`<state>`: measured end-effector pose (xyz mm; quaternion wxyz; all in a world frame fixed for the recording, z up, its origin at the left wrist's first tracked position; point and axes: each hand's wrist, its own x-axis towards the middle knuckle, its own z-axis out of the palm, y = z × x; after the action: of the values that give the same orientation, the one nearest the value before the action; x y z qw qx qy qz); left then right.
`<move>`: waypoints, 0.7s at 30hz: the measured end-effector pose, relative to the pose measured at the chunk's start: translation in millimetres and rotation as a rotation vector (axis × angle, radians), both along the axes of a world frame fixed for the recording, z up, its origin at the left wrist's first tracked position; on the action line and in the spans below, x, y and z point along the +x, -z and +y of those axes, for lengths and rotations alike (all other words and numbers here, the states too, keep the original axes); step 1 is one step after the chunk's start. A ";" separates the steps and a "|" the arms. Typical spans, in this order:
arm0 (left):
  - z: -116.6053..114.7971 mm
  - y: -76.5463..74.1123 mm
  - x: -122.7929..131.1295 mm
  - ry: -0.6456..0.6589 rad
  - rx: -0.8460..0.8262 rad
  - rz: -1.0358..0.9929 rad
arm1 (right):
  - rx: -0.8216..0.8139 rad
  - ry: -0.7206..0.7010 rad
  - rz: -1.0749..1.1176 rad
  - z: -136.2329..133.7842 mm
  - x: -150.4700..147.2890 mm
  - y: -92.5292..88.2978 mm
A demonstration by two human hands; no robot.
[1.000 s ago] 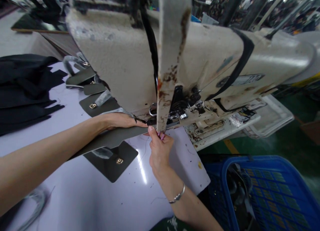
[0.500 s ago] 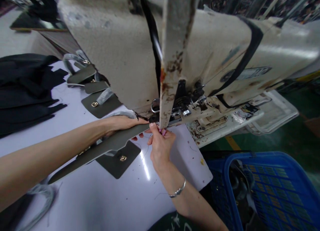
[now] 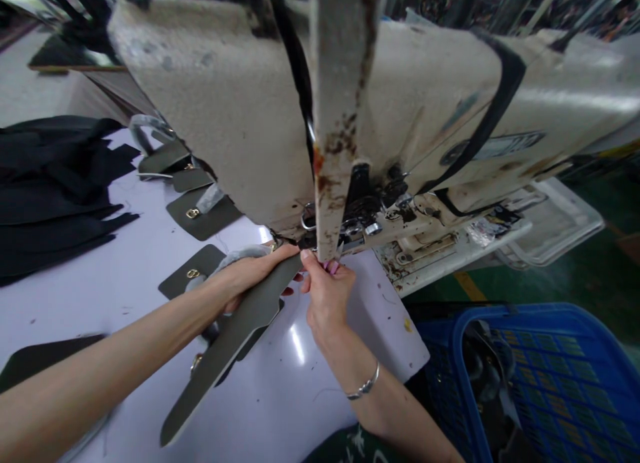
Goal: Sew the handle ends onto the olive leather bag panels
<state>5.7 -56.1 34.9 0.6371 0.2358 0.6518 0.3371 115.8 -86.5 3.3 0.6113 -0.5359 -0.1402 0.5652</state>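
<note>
Panel (olive, one side notched) is clamped by fingers of the left hand. Near the worktop's right edge, the right hand has fingers closed round something pink.

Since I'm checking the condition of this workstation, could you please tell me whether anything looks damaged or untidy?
Yes: the upright bar in front of the sewing machine has brown, rust-like patches, so it looks worn, and dark specks and a yellow spot mar the white tabletop.

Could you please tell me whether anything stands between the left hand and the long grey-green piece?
Nothing visible does: the left hand holds the long grey-green piece directly, close to the sewing machine.
</note>
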 end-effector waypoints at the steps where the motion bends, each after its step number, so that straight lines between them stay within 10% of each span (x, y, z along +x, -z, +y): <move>1: -0.3 3.9 -1.0 0.065 -0.105 0.020 | -0.004 -0.006 -0.009 -0.3 1.2 -0.4; 4: -8.3 10.1 5.2 0.091 -0.293 0.045 | -0.018 -0.023 -0.044 -0.5 6.1 -1.5; 14: -40.6 8.5 78.6 -0.507 0.067 -0.287 | -0.014 -0.225 -0.066 4.0 44.5 -5.1; 21: -40.0 10.2 95.0 -0.583 0.066 -0.325 | 0.020 -0.307 0.009 13.6 59.2 -3.6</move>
<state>100.8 -96.2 24.8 0.6016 0.0029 0.5704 0.5592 175.0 -72.9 6.9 0.5238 -0.4996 -0.2232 0.6529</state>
